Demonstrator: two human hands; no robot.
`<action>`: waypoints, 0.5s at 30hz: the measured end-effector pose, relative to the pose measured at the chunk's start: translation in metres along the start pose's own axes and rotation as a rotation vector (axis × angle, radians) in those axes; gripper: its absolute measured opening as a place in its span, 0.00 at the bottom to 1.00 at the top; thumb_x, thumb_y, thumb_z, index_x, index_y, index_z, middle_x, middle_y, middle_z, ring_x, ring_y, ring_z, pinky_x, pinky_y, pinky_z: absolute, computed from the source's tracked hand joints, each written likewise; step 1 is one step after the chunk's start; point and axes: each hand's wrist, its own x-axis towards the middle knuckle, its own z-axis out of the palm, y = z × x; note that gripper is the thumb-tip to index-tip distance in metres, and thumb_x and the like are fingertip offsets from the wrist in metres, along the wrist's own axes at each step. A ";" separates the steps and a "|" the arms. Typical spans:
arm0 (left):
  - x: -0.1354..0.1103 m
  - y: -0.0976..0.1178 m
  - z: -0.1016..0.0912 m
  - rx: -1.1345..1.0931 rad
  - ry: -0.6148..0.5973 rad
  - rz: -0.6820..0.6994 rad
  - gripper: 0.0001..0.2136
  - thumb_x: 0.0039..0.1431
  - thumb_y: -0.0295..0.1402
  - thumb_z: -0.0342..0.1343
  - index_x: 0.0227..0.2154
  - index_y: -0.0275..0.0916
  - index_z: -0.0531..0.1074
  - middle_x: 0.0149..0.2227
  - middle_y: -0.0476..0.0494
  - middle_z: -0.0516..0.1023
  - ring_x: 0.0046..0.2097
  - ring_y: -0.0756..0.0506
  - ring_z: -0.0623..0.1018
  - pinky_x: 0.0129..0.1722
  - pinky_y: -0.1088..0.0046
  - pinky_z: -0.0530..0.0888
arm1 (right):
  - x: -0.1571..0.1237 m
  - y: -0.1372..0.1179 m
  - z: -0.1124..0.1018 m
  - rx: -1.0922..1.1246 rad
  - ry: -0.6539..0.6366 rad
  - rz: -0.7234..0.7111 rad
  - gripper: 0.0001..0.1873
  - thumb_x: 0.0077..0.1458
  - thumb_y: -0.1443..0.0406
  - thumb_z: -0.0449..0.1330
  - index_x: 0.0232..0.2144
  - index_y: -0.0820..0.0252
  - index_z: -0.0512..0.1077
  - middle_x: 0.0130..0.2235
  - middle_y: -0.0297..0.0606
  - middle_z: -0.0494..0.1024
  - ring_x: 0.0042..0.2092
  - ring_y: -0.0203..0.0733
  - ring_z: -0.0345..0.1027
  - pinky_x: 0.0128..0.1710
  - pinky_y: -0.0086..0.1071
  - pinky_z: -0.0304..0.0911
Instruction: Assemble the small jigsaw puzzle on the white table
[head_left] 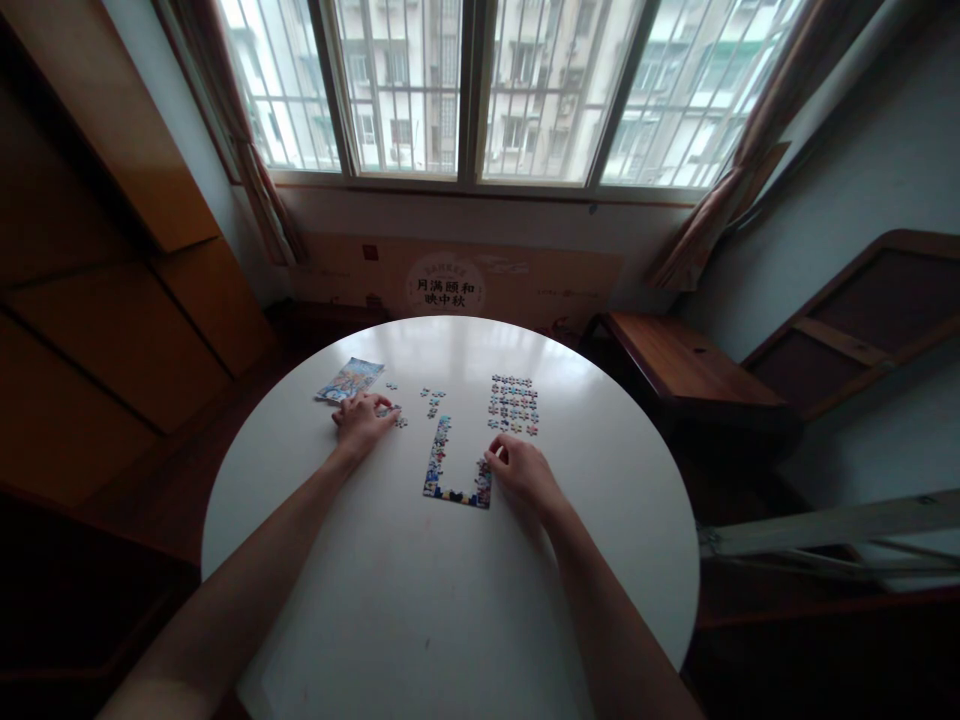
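Note:
A partly joined jigsaw puzzle (456, 495) lies on the white table in a U shape, with a left side, a bottom edge and a shorter right side. My right hand (519, 466) is at the top of that right side, thumb and forefinger pinched on a small puzzle piece, mostly hidden by the fingertips. To the left, my left hand (362, 420) rests with fingers apart over a few loose puzzle pieces (403, 423), partly covering them. Between the hands, above the U, lie several more loose pieces (433, 395). Rows of sorted pieces (514, 403) lie beyond my right hand.
A colourful picture sheet (351, 380) lies just beyond my left hand. The round white table (450, 620) stands before a barred window (472, 90). A wooden bench (690, 355) is at the right, and wooden cabinets (142, 330) are at the left.

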 end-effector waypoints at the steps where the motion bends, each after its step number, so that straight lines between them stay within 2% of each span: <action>1: 0.000 0.000 0.000 -0.003 -0.001 0.002 0.14 0.49 0.46 0.56 0.35 0.46 0.75 0.46 0.43 0.73 0.51 0.33 0.64 0.48 0.55 0.60 | 0.000 0.000 0.000 0.001 0.001 -0.001 0.08 0.54 0.61 0.55 0.31 0.57 0.72 0.29 0.34 0.77 0.30 0.36 0.67 0.31 0.28 0.53; 8: 0.001 0.000 0.001 -0.023 -0.005 0.003 0.13 0.48 0.45 0.56 0.33 0.45 0.76 0.45 0.42 0.74 0.50 0.33 0.65 0.48 0.55 0.60 | -0.001 0.001 0.001 0.011 0.013 -0.006 0.08 0.54 0.61 0.55 0.31 0.56 0.72 0.28 0.34 0.76 0.30 0.36 0.67 0.31 0.28 0.53; 15: 0.001 0.002 -0.001 -0.087 0.001 0.002 0.12 0.46 0.43 0.58 0.33 0.45 0.74 0.40 0.44 0.78 0.52 0.34 0.66 0.49 0.55 0.59 | -0.001 0.001 0.001 0.010 0.019 -0.012 0.07 0.54 0.61 0.55 0.30 0.56 0.72 0.28 0.34 0.76 0.29 0.36 0.66 0.31 0.28 0.53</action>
